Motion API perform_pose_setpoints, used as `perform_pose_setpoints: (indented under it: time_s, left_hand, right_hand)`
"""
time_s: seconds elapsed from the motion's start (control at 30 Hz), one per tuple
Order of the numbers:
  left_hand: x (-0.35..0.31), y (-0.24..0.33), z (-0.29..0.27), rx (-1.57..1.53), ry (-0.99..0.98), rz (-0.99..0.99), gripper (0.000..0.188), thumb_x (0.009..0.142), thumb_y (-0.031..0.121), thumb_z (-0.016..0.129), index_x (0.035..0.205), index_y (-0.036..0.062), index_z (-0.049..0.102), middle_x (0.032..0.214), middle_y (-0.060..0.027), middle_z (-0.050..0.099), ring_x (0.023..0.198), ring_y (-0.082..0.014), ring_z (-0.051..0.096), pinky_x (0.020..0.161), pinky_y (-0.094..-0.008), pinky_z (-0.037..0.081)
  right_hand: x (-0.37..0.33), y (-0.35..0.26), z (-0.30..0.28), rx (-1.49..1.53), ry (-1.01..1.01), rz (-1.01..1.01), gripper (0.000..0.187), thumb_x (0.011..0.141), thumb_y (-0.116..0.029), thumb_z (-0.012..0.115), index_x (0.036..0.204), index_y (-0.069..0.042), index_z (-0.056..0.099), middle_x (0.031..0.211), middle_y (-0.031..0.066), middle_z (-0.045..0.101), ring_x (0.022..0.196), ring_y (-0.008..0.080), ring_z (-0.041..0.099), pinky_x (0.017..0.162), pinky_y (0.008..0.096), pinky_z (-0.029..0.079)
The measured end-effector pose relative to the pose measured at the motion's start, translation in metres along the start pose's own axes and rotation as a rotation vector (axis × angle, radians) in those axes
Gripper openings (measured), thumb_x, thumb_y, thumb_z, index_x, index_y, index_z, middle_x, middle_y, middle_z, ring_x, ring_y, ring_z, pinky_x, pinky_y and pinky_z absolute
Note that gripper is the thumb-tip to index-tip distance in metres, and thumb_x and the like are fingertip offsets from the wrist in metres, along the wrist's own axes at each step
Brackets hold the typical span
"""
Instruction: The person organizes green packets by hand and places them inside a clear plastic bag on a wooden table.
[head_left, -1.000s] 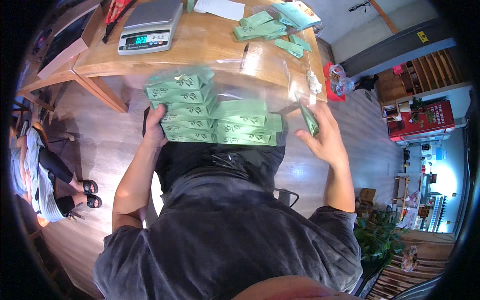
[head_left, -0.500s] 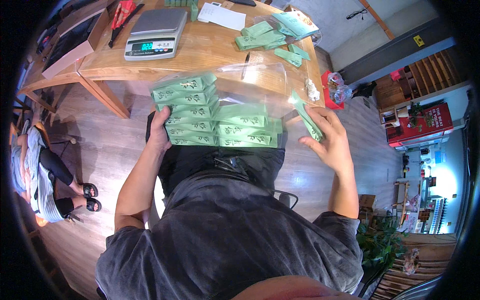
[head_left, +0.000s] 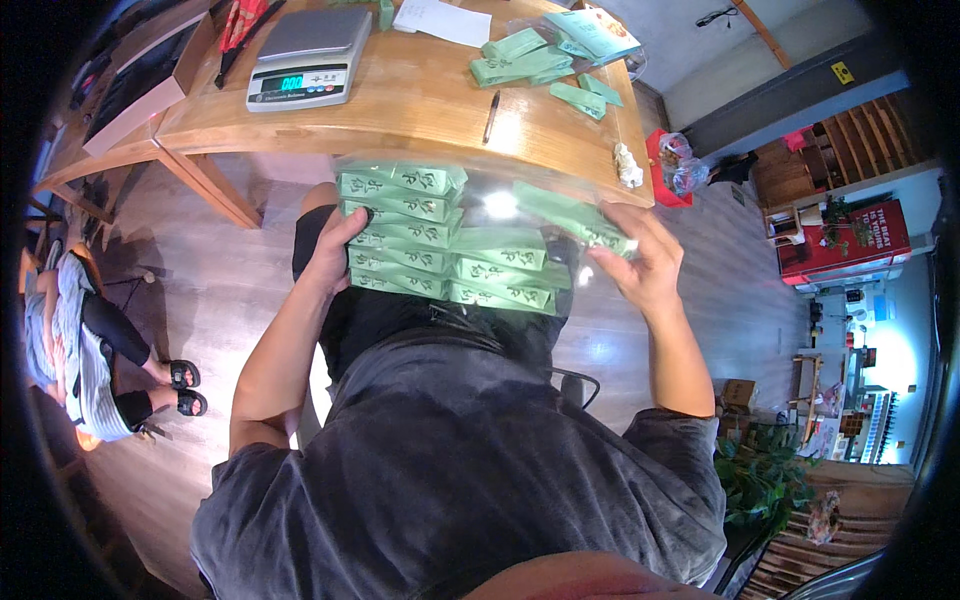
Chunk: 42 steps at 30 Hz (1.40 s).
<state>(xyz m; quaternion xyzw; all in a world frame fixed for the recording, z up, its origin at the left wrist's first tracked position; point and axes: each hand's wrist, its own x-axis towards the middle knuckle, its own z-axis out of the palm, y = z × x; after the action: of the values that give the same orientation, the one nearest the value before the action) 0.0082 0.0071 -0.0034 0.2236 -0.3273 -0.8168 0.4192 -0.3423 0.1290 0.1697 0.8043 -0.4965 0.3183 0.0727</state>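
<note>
You appear to be stacking: level the green packet (head_left: 560, 213), pinched in your right grip (head_left: 648, 262) just beyond the shorter right stack (head_left: 503, 262), while your left grip (head_left: 333, 250) clasps the taller left stack (head_left: 402, 238).

Left hand (head_left: 335, 247): gripping the left side of a clear bag (head_left: 500, 206).
Bagged packets (head_left: 402, 235): green, in two stacks, the left one taller.
Right hand (head_left: 647, 250): pinching a slanted green packet (head_left: 565, 213); whether inside the bag is unclear.
Scale (head_left: 303, 85): display lit, near the left edge of the worktop (head_left: 430, 95).
Pen (head_left: 492, 117): near the front edge.
Crumpled tissue (head_left: 627, 165): front right corner.
Loose packets (head_left: 520, 65): near the right edge.
</note>
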Motion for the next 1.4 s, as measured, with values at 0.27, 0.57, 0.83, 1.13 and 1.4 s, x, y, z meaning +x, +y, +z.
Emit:
perform_pose_setpoints:
  time_s: [0.27,0.57,0.83,1.13,1.4]
  left_hand:
    - [-0.004,0.012,0.005,-0.057,0.023,-0.004,0.071,0.089,0.044,0.068,0.138,-0.0019,0.045,0.128,-0.018,0.061,0.113,-0.0271,0.063,0.096,-0.0393,0.052]
    - [-0.003,0.008,-0.006,-0.067,-0.003,0.084,0.074,0.088,0.047,0.07,0.138,-0.0015,0.045,0.128,-0.0182,0.06,0.115,-0.0292,0.062,0.097,-0.042,0.052]
    - [0.0,0.006,-0.007,-0.088,-0.021,0.083,0.072,0.088,0.046,0.07,0.138,-0.0003,0.045,0.128,-0.0172,0.06,0.114,-0.0287,0.062,0.096,-0.0423,0.053]
    - [-0.003,0.008,-0.002,-0.025,-0.039,0.133,0.072,0.088,0.045,0.07,0.138,-0.0004,0.045,0.127,-0.0168,0.06,0.113,-0.0281,0.062,0.096,-0.041,0.052]
    - [-0.003,0.009,-0.002,-0.027,-0.078,0.105,0.075,0.088,0.046,0.069,0.14,-0.0007,0.042,0.131,-0.0165,0.057,0.118,-0.0273,0.059,0.099,-0.0403,0.05]
  right_hand:
    - [0.011,-0.005,0.012,-0.065,0.284,0.007,0.036,0.075,-0.02,0.087,0.096,0.0,0.067,0.09,0.0111,0.071,0.082,0.0224,0.069,0.074,0.0277,0.054]
    - [0.02,-0.012,0.006,0.825,0.082,0.883,0.032,0.091,-0.021,0.073,0.112,-0.001,0.06,0.07,0.0036,0.066,0.048,0.0081,0.057,0.04,0.0217,0.043]
    - [0.018,-0.016,0.009,1.042,0.056,0.913,0.033,0.093,-0.019,0.07,0.119,0.002,0.065,0.075,0.002,0.066,0.054,0.0086,0.059,0.049,0.0234,0.048]
    - [0.014,-0.016,0.001,1.225,0.113,0.996,0.034,0.093,-0.009,0.06,0.123,0.006,0.061,0.104,0.0116,0.07,0.08,0.0113,0.067,0.061,0.0228,0.054]
    - [-0.008,0.015,-0.027,1.375,-0.373,1.025,0.049,0.083,-0.002,0.059,0.129,0.01,0.049,0.114,0.0259,0.065,0.097,0.0382,0.07,0.087,0.0451,0.059]
